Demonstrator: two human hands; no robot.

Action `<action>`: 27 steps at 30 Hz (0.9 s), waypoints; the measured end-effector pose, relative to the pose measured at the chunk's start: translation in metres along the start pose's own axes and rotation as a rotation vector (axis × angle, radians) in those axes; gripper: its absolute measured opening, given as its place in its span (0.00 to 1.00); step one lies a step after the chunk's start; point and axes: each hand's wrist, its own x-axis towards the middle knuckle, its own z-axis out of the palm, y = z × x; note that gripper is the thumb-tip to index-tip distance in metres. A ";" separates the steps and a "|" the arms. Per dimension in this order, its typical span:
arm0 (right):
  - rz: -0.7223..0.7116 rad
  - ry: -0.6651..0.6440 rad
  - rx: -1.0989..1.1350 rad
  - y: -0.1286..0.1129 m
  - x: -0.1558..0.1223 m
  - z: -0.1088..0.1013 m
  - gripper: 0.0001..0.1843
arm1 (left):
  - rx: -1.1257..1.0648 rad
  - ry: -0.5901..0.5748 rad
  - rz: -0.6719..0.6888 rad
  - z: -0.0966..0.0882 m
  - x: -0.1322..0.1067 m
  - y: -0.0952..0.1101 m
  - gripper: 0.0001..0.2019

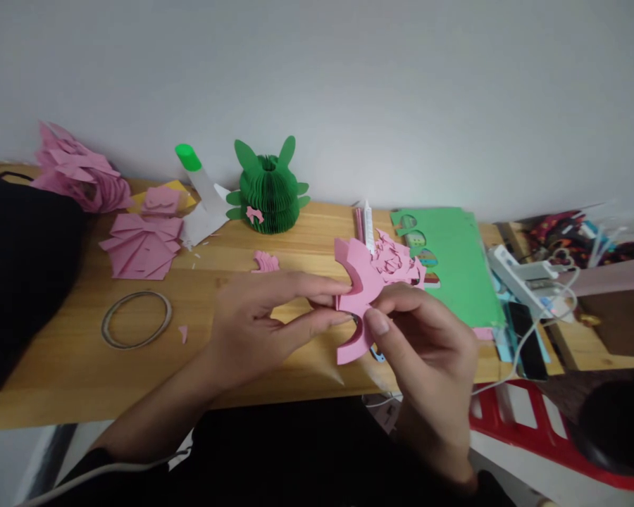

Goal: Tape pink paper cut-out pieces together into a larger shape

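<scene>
Head view shows the left hand (258, 320) and the right hand (427, 345) meeting over the front part of a light wooden table (74, 366). Between them is a curved pink paper cut-out (355, 280), held in the air a little above the table surface and near its front edge. The left hand pinches the left edge of the cut-out between thumb and forefinger, with the fingertips (343, 289) closed on the paper. The right hand presses its thumb on the lower part of the same piece, and its other fingers are curled behind the paper, so both hands are clamped on it.

Just behind the cut-out lies a heap of pink paper scraps (399, 259), and beside it a flat green paper sheet (462, 271). A white glue gun (520, 273) rests at the right end of the table. Near the wall stands a green honeycomb paper figure (268, 193), and left of it leans a white glue stick with a green cap (194, 172). Further left is a stack of folded pink paper pieces (140, 250). A thin grey ring (136, 319) lies flat on the wood, well apart from the left hand. A black bag (21, 282) covers the left end of the table.
</scene>
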 end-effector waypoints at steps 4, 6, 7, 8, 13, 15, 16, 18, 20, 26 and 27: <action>0.006 -0.008 0.012 0.000 0.001 -0.001 0.07 | -0.052 -0.016 -0.092 0.001 -0.003 0.000 0.10; 0.008 -0.019 0.013 0.001 0.002 -0.002 0.07 | -0.052 -0.033 -0.096 0.001 -0.004 -0.001 0.10; 0.011 -0.027 0.017 0.001 0.002 -0.002 0.07 | -0.046 -0.039 -0.094 0.001 -0.004 -0.002 0.09; 0.014 -0.033 0.022 0.001 0.002 -0.003 0.07 | -0.040 -0.041 -0.091 0.000 -0.004 -0.002 0.09; 0.028 -0.048 0.026 0.002 0.003 -0.004 0.07 | -0.030 -0.032 -0.005 -0.001 -0.003 -0.004 0.08; 0.027 -0.050 0.019 0.002 0.004 -0.004 0.06 | -0.008 -0.034 0.023 -0.002 -0.002 -0.004 0.09; 0.027 -0.050 0.015 0.002 0.004 -0.003 0.06 | 0.006 -0.035 0.035 -0.002 -0.002 -0.004 0.09; 0.032 -0.050 0.009 0.002 0.004 -0.003 0.07 | 0.022 -0.041 0.059 -0.002 -0.001 -0.003 0.09; 0.039 -0.046 0.005 0.002 0.004 -0.004 0.07 | 0.034 -0.042 0.053 -0.003 -0.001 -0.003 0.09; 0.032 -0.054 -0.009 0.002 0.003 -0.004 0.06 | 0.062 -0.048 0.053 -0.003 -0.002 -0.003 0.09; 0.033 -0.056 -0.010 0.002 0.003 -0.004 0.06 | 0.067 -0.049 0.057 -0.003 -0.002 -0.003 0.09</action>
